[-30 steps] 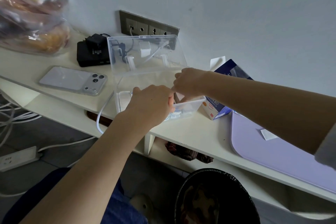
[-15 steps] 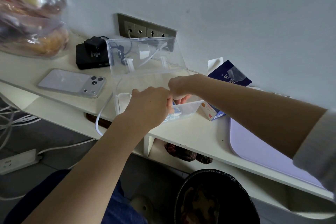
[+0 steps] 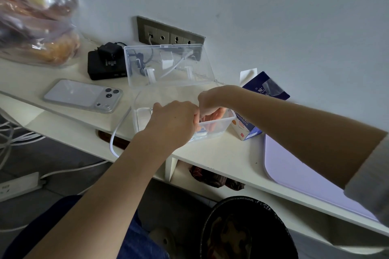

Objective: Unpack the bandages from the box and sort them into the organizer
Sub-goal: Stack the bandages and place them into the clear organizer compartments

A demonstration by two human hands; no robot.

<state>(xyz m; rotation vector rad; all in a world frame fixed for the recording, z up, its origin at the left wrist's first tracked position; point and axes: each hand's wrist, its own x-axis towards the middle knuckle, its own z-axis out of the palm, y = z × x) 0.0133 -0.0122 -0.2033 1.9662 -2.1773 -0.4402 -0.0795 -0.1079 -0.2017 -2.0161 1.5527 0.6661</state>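
Note:
A clear plastic organizer stands on the white desk with its lid tipped up at the back. My left hand is curled over the box's front middle, fingers closed; what it grips is hidden. My right hand reaches down inside from the right, its fingers seen through the wall. Bandages in blue and white wrappers lie on the box floor below my left hand. The dark blue bandage box stands open just right of the organizer.
A phone lies face down to the left, with a black charger block and wall sockets behind. A bag of bread fills the far left. A lilac mat lies right. A black bin stands below.
My right hand has gone deeper into the organizer, its fingers now down behind the front wall. My left hand has stayed over the box's front.

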